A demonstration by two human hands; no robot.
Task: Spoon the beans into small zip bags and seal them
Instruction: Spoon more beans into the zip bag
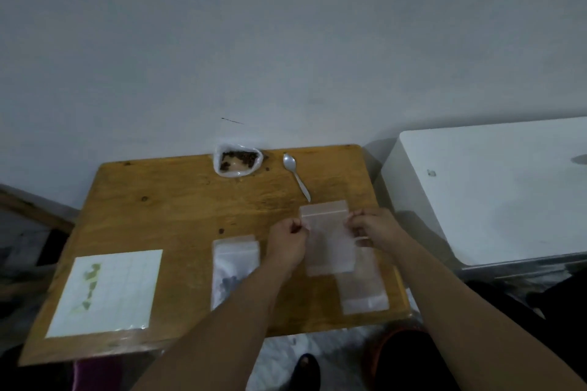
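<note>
Both side edges of the empty bag [327, 241] are pinched near its mouth, by the left hand [287, 243] and the right hand [373, 228]. Farther, the spoon [298, 179] lies free; the beans [238, 159] sit farthest. I think the thin film could slip, and the mouth would not open.

The spoon [295, 175] lies right of the beans [239, 159] on the table [178, 213].
</note>
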